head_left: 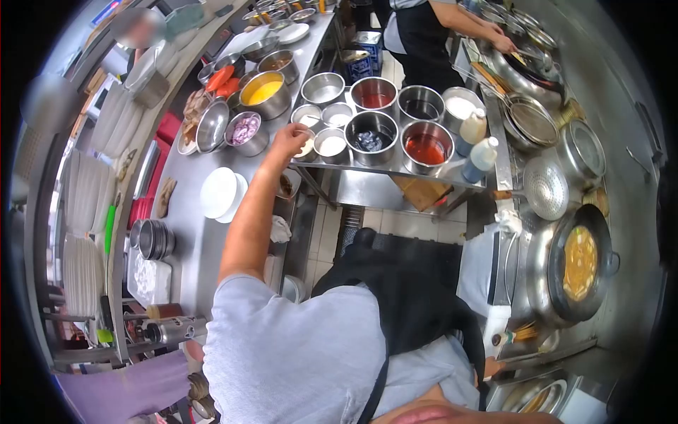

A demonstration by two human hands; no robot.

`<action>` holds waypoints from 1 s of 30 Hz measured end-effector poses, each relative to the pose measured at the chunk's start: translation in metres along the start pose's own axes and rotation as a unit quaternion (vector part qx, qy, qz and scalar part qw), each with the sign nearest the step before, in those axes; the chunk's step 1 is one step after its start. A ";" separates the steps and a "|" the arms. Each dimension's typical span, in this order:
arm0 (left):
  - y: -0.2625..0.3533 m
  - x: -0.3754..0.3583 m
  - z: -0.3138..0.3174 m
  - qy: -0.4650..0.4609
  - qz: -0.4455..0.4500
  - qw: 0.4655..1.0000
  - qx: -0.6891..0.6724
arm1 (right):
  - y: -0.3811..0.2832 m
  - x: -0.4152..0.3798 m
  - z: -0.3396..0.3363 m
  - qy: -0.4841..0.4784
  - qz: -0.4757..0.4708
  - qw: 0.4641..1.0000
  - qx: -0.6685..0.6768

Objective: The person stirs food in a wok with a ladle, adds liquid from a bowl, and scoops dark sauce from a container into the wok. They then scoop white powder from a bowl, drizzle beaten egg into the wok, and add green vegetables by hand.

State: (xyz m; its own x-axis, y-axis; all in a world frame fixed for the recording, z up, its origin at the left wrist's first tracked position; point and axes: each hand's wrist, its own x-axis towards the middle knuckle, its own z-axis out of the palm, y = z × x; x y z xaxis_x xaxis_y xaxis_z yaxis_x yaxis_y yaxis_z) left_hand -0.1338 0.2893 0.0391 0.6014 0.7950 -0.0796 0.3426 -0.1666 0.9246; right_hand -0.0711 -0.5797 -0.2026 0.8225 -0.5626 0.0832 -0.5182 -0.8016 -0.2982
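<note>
My left hand (pixel 290 140) reaches out over the near left corner of the seasoning table. Its fingers are bent together at a small steel pot (pixel 306 150) with pale contents; what they hold, if anything, is too small to make out. Beside it stand a small pot of white powder (pixel 330 145) and a steel pot of chopped purple onion (pixel 245 130). Low on the right, my right hand (pixel 492 367) shows only in part near the stove's front edge, its fingers hidden. A wok (pixel 540 275) on the stove contains yellow-brown liquid food (pixel 580 263) with pale pieces.
Pots of red liquid (pixel 426 147), dark liquid (pixel 369 140) and yellow liquid (pixel 264 90) crowd the tables. Squeeze bottles (pixel 481 159) stand at the right corner. A perforated ladle (pixel 545 188) lies by the stove. White plates (pixel 220 192) sit left. A co-worker's hands (pixel 503 41) work at another wok.
</note>
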 end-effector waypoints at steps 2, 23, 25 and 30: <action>-0.009 0.022 -0.034 0.018 0.016 0.999 0.030 | 0.019 0.017 0.008 -0.065 0.017 0.998 -0.005; -0.138 0.340 -0.317 0.111 0.097 0.871 0.468 | -0.198 -0.169 0.061 -0.149 -0.302 0.941 0.024; -0.130 0.349 -0.310 0.098 0.088 0.871 0.474 | -0.190 -0.185 0.072 -0.269 -0.264 0.926 0.001; -0.195 0.406 -0.331 -0.028 0.086 0.903 0.420 | -0.176 -0.200 0.082 -0.385 -0.338 0.858 -0.039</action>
State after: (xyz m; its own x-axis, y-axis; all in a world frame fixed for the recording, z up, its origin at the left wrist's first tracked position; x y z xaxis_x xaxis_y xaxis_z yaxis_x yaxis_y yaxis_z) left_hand -0.1950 0.8374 -0.0504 0.7257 0.6880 -0.0021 0.6527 -0.6874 0.3184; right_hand -0.1255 -0.3090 -0.2445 0.8367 0.3127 -0.4497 0.1491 -0.9200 -0.3624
